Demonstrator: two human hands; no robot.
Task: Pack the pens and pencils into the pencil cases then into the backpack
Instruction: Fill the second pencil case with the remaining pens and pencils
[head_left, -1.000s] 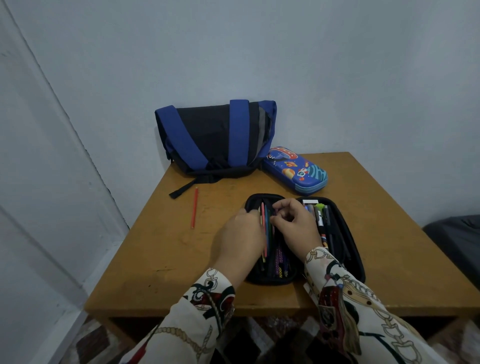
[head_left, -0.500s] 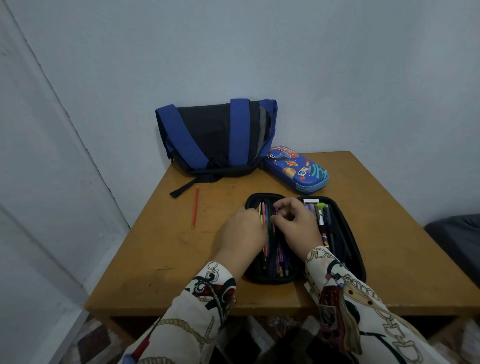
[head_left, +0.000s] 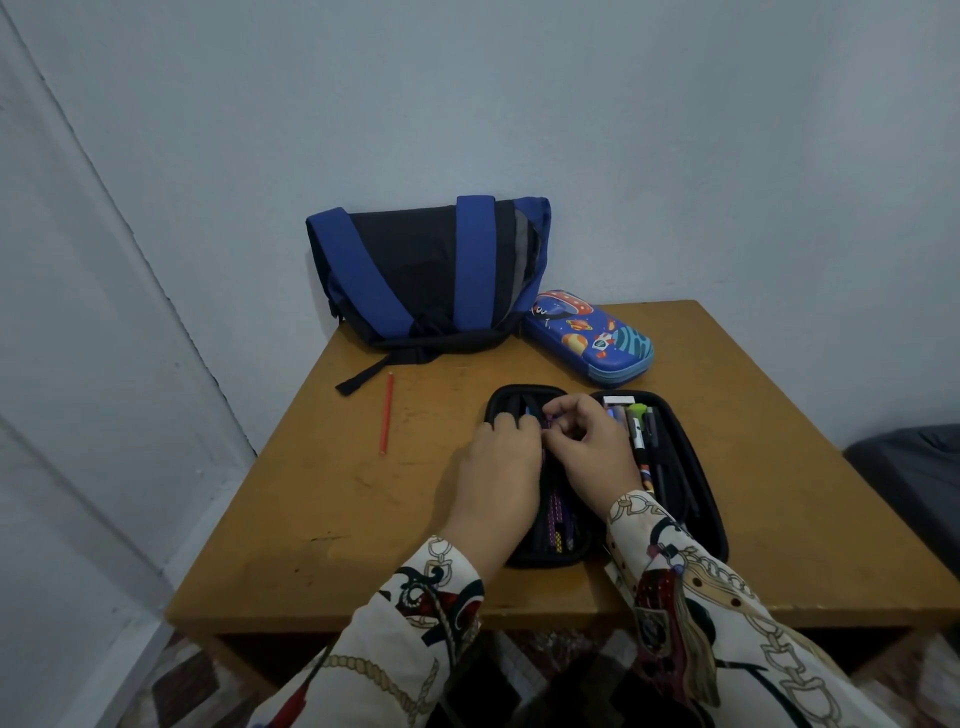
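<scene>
Head view: the left hand (head_left: 501, 467) and right hand (head_left: 589, 449) meet over the left half of the open black pencil case (head_left: 691, 483) on the counter (head_left: 322, 519), fingers (head_left: 558, 415) curled and pinching pencils (head_left: 556, 512) lying inside. The right half holds pens (head_left: 638, 434). A red pencil (head_left: 386, 414) lies loose to the left. Farther off sit the closed space-print pencil case (head_left: 589, 338) and blue backpack (head_left: 426, 270). No writing is readable.

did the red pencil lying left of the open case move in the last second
No. The red pencil lies in the same spot on the table, just beside the backpack strap end, untouched by either hand.
</scene>
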